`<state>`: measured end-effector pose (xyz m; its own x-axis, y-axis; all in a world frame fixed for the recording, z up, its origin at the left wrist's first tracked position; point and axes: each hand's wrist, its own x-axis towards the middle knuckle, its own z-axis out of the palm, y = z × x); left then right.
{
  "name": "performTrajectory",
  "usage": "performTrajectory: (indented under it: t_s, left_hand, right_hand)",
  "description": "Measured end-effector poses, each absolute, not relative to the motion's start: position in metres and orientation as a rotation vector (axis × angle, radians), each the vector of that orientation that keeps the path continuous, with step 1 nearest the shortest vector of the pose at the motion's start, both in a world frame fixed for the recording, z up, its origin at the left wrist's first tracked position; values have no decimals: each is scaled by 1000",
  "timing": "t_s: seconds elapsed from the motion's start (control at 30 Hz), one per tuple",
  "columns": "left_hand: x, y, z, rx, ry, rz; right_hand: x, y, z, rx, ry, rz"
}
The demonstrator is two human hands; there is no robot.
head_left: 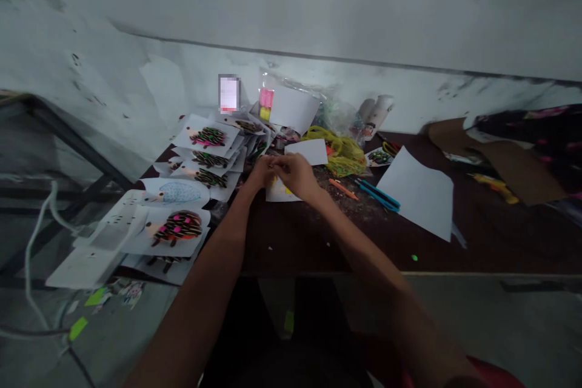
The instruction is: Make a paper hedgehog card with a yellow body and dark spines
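My left hand [260, 172] and my right hand [297, 176] meet over the middle of the table, fingers pinched close together. What they hold between the fingertips is too small and dim to name. Beneath them lies a white paper [274, 195] with yellow patches on it, partly covered by my right hand. Just behind the hands is a blank white card [313, 151]. Right of that sits a yellow mesh bag [348, 160]. An orange pen-like tool [344, 188] and blue-handled scissors [377, 194] lie to the right of my right hand.
Stacked hedgehog pictures [177, 227] cover the table's left side. A lit phone [229, 94] leans on the wall beside a clear plastic bag [293, 106]. A paper cup [379, 114] lies tilted behind. To the right are a large white sheet [418, 194] and brown cardboard [509, 163].
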<state>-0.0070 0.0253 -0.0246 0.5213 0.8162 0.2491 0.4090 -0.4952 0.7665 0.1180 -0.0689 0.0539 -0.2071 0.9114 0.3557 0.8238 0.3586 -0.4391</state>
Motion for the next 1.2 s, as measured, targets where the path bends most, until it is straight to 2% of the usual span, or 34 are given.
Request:
performTrajectory:
  t_s: [0.13,0.3,0.63,1.0,1.2]
  left_hand:
    - [-3,20,-17,1975,1084,847]
    - [-3,12,-11,1983,1085,810]
    - [-6,11,-7,2231,1038,711]
    - [-9,11,0,2047,1019,585]
    - [-11,6,2,2218,1075,465]
  right_hand:
    - [177,-82,33,-1693,-2006,144]
    - [204,-98,13,-1750,-2020,147]
    - [209,-100,9,-1750,-2151,139]
    - [191,-91,19,-1832,-2313,219]
    - [189,-94,22,-1900,-2335,246]
